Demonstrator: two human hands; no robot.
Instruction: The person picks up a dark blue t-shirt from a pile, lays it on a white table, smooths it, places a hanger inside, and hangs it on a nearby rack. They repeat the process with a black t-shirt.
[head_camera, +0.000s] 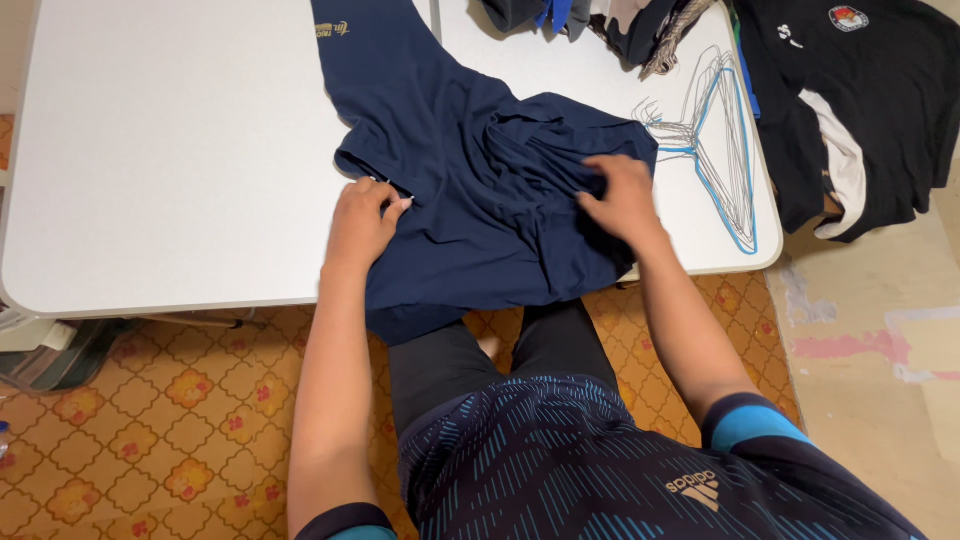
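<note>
While both your hands rest on the navy garment, note its position: it is bunched at the near edge of the white tabletop, with one long leg or sleeve running away from you toward the far edge and a fold hanging over the near edge. Your left hand is pinched shut on the cloth at its left border. Your right hand lies flat with fingers spread on the crumpled right part, not gripping. The hands are well apart, with the bulk of the cloth between them. The long axis runs near to far, closer to your left hand. Wire hangers lie just right of the garment, near the right edge.
</note>
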